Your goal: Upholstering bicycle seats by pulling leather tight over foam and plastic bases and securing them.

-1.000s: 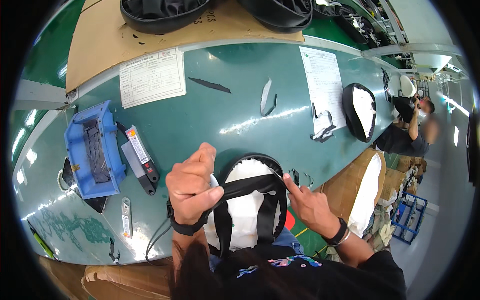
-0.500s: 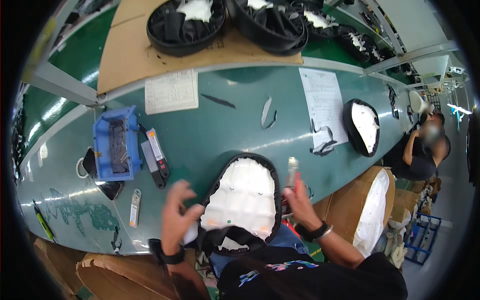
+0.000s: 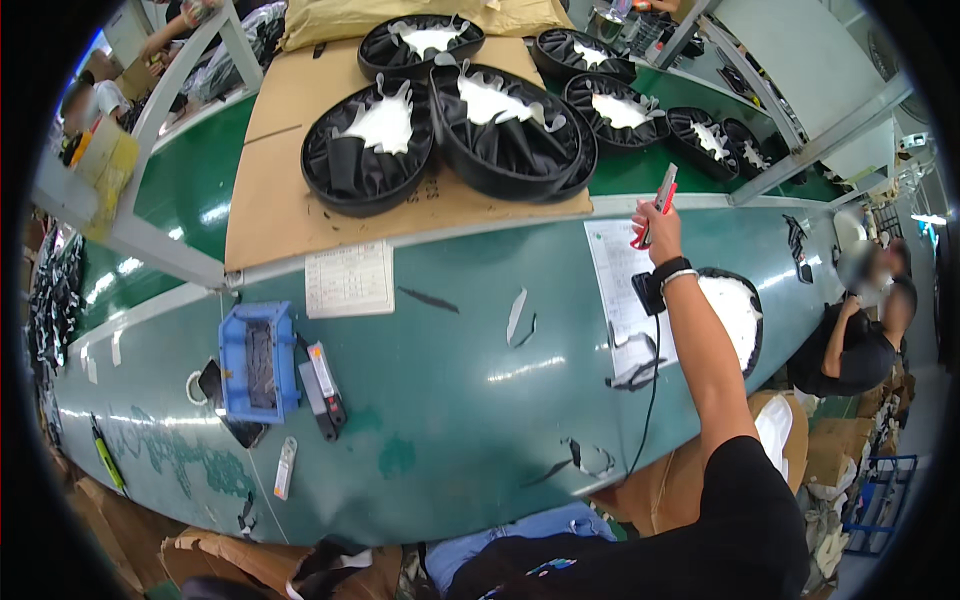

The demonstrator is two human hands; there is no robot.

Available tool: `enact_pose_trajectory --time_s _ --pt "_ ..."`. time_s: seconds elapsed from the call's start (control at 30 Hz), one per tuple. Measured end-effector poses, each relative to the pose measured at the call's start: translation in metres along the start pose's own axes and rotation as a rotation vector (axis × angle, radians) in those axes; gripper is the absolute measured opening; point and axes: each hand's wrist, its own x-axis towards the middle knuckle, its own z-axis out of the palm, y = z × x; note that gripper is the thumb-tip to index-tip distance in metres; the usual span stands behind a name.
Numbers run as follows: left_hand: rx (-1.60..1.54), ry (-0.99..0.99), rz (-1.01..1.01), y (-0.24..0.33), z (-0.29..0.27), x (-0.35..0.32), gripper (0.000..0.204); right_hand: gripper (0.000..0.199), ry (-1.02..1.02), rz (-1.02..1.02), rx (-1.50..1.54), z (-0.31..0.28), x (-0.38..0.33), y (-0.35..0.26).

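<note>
The red cutter [image 3: 667,193] is clasped in the right hand's [image 3: 660,235] grip; the left is out of view. A black shell [image 3: 512,140] at ten o'clock from it could be nicked by a careless swing.

I now have the right hand [image 3: 660,236] stretched far forward of the lap [image 3: 560,523], the red knife [image 3: 667,192] carried along; behind that grip, the white-lined shell and left hand have left my view.
</note>
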Motion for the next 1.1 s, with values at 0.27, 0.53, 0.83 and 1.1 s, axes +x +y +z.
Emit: enact_pose_trajectory --time_s 0.27,0.53,0.83,1.1 --pt "0.254 -0.037 -0.087 -0.024 0.037 0.000 0.034 0.049 0.262 0.137 0.273 0.064 0.130 0.009" --pt "0.709 -0.349 -0.264 0.002 0.109 -0.023 0.032 0.021 0.321 -0.037 -0.016 -0.009 0.133 0.001" --pt "0.806 -1.031 0.133 -0.003 0.232 -0.033 0.046 0.045 -0.071 0.121 -0.347 -0.157 -0.185 -0.041" --pt "0.267 -0.652 0.214 -0.062 0.282 -0.074 0.056 0.039 -0.896 0.063 -0.710 -0.078 -0.334 -0.001"
